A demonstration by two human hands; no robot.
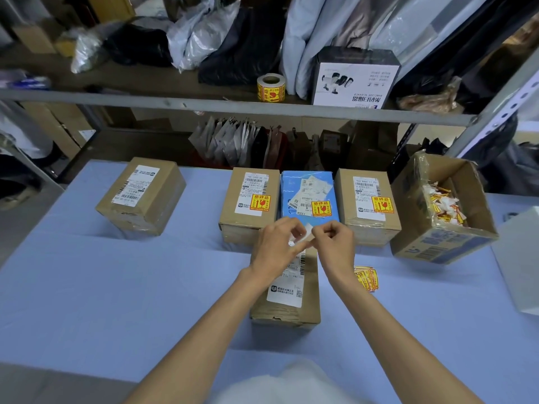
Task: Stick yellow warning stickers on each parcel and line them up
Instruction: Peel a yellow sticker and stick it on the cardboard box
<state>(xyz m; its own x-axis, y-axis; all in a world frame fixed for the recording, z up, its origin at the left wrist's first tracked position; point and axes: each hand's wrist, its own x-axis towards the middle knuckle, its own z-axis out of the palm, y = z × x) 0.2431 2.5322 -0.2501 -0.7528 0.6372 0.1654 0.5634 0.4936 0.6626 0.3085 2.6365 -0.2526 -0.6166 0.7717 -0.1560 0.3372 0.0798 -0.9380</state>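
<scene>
My left hand (277, 243) and right hand (335, 243) meet above the nearest parcel (287, 304), the fingers of both curled and pinching a white paper slip (307, 231) between them. Beyond, three stickered parcels (309, 196) stand side by side on the bench (116, 287). Loose yellow stickers (366, 278) lie just right of the nearest parcel.

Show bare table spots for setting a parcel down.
Free: the gap between the unstickered box and the row's left brown parcel; the wide stretch of table left of the near parcel. Crowded: blue parcel through scrap carton.
</scene>
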